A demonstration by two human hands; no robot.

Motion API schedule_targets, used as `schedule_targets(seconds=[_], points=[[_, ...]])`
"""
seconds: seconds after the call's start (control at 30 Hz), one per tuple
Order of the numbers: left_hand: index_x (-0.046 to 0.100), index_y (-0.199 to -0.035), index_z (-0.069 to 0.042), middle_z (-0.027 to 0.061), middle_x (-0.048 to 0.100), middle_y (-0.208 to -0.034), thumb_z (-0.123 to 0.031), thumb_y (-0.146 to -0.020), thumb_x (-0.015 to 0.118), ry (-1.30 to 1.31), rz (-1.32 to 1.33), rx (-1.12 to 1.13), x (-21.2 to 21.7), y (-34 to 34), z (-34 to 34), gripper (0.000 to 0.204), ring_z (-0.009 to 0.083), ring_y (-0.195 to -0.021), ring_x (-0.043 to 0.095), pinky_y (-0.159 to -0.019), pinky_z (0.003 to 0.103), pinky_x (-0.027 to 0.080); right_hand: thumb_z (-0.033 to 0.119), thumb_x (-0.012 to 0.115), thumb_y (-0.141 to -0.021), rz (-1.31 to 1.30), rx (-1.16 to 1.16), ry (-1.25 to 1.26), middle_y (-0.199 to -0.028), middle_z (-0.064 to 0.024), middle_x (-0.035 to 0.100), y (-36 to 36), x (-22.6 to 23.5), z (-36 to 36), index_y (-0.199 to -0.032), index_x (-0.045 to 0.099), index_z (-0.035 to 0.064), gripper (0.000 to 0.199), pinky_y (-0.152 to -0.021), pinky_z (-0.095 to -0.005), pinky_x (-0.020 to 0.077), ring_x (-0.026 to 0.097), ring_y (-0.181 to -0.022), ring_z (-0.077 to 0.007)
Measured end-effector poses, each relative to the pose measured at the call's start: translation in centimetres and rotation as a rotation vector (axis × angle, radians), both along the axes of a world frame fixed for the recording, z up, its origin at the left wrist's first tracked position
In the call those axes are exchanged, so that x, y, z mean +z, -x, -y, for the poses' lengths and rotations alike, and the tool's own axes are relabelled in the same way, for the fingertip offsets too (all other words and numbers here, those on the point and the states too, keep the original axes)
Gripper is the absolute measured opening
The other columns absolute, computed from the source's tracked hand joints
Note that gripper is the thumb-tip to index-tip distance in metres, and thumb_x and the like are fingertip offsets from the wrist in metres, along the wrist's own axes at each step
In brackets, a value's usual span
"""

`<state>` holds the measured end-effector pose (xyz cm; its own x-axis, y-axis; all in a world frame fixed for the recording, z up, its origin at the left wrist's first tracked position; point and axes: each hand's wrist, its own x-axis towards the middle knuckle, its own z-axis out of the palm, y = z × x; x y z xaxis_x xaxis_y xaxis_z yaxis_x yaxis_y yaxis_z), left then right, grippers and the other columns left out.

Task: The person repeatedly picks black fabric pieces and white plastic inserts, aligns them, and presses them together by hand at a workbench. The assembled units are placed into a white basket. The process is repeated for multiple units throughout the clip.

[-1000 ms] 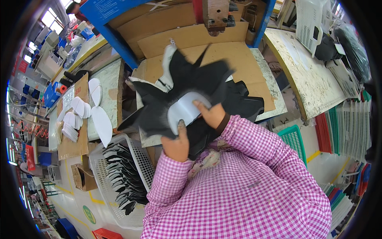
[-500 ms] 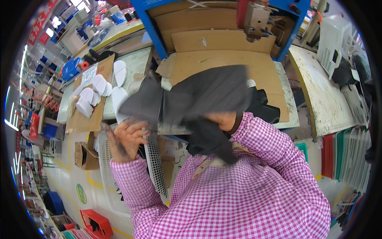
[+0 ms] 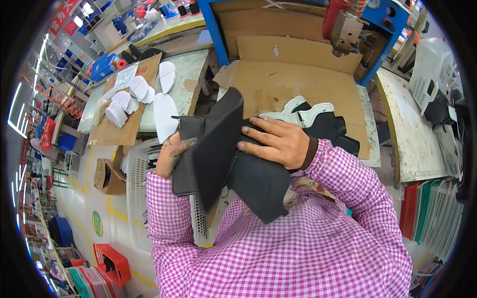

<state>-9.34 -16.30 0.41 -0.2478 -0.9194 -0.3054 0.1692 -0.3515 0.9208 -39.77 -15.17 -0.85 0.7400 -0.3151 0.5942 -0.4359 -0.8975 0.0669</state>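
In front of my body is a black folded piece of sheet material [image 3: 261, 181], which looks like a flat shoe upper, with one dark flap [image 3: 216, 149] standing up and partly blurred. My left hand [image 3: 172, 153], with dark smudges on it, grips its left side; most of those fingers are hidden behind the flap. Across its upper right part lies my right hand [image 3: 278, 141], fingers extended over the surface, thumb out of sight. Just beyond, more black pieces with white edging [image 3: 318, 116] rest on the cardboard-covered table [image 3: 293, 74].
A blue-framed machine [image 3: 217, 35] with a metal head [image 3: 346, 32] stands over the cardboard. White rounded pieces [image 3: 166, 111] lie on the left table. A white basket [image 3: 136, 193] and a cardboard box [image 3: 109, 176] are on the floor at left. Another table [image 3: 410, 129] stands right.
The black piece has swung down and turned, and its flap now stands upright. My left hand, apart from it before, now grips it. My right hand has come out on top.
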Motion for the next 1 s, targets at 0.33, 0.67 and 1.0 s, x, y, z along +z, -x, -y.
schedule_targets(seconds=[0.33,0.67,1.0], points=[[0.057,-0.115,0.005,0.0067,0.064,-0.102,0.001,-0.080,0.058,0.205,0.422,0.127,5.3,-2.8,-6.6,0.035,0.0126,-0.089,0.059,-0.083,0.025,0.047,0.019,0.058,-0.083,-0.149,-0.119,-0.086,-0.134,-0.0138,0.048,-0.5,2.1,1.2,-0.132,0.044,0.0071,0.052,-0.103,-0.0427,0.0352,0.045,-0.126,-0.0276],[0.063,-0.105,0.006,0.0096,0.066,-0.100,0.001,-0.077,0.066,0.399,0.256,-0.048,5.9,-1.1,-10.5,0.029,0.0149,-0.089,0.061,-0.080,0.028,0.048,0.040,0.083,-0.057,0.058,0.114,-0.573,-0.136,-0.0209,0.040,-7.8,3.5,-1.1,-0.141,0.028,0.0057,0.106,-0.101,-0.0463,0.0347,0.041,-0.125,-0.0377],[0.063,-0.096,0.007,0.0104,0.065,-0.098,0.003,-0.075,0.065,0.304,0.358,0.193,5.6,-7.1,-17.1,0.021,0.0185,-0.093,0.060,-0.087,0.030,0.045,0.028,0.076,-0.069,0.011,0.327,-0.624,-0.078,-0.0093,0.061,-16.7,0.2,-2.7,-0.095,0.049,0.0053,0.044,-0.064,-0.0380,0.0488,0.063,-0.075,-0.0289]])
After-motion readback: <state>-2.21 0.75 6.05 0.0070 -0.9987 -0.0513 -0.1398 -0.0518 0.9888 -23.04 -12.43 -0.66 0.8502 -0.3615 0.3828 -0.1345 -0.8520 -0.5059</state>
